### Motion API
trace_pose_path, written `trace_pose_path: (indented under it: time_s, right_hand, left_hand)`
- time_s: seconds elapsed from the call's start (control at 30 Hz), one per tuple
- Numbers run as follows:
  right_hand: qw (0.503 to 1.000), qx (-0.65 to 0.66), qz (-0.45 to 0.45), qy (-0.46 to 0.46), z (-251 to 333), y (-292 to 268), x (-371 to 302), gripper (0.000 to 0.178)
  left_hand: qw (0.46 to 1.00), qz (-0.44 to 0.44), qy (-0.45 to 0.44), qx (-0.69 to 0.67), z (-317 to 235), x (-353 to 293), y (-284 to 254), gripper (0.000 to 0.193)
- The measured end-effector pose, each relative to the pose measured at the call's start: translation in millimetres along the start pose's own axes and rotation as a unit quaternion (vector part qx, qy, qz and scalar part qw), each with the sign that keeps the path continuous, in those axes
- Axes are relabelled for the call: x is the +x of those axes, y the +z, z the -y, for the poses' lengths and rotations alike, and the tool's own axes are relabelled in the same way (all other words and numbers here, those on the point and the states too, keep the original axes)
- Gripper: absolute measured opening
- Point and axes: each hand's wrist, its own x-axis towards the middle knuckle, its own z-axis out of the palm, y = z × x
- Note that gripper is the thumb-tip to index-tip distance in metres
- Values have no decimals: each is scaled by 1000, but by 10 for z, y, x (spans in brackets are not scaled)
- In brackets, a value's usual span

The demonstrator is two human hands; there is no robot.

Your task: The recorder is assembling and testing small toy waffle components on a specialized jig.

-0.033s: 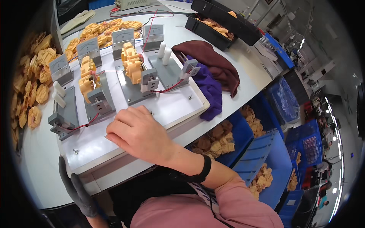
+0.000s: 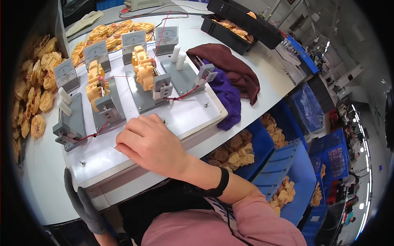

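My right hand (image 2: 150,141), bare, rests on the front part of a white test board (image 2: 102,160) with its fingers curled down. What lies under the fingertips is hidden. My left hand (image 2: 84,207), in a dark grey glove, is by the board's near left corner, fingers stretched out along its side. Four grey fixtures stand on the board. Yellow plastic coil frames sit on the two middle ones, one left (image 2: 96,88) and one right (image 2: 143,69). The left fixture (image 2: 74,119) and right fixture (image 2: 176,76) show bare white posts. Small toggle switches (image 2: 82,163) line the front.
Panel meters (image 2: 133,41) stand behind the fixtures. Yellow parts (image 2: 100,33) are heaped behind and at the left. A purple cloth (image 2: 227,98) and brown cloth (image 2: 242,74) lie right of the board. Black bins (image 2: 230,30) stand behind; blue crates (image 2: 287,164) hold parts below the table.
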Motion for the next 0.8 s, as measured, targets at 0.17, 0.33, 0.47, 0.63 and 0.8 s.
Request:
trace_pose_path:
  time_s: [0.17, 0.33, 0.47, 0.63, 0.8]
  right_hand:
    - [1000, 4, 7, 6, -14, -25, -15, 12]
    - [1000, 7, 12, 6, -6, -20, -12, 13]
    - [1000, 15, 11, 14, 5, -17, 9, 10]
    - [998, 3, 34, 44, 16, -15, 15, 8]
    - [998, 1, 37, 57, 29, -18, 37, 7]
  left_hand:
    - [1000, 0, 1, 30, -57, -3, 25, 57]
    - [999, -2, 1, 42, -51, -13, 1, 57]
    - [999, -3, 6, 35, 13, -21, -42, 58]
    - [999, -3, 21, 49, -31, -21, -23, 59]
    - [999, 6, 23, 25, -91, -18, -9, 56]
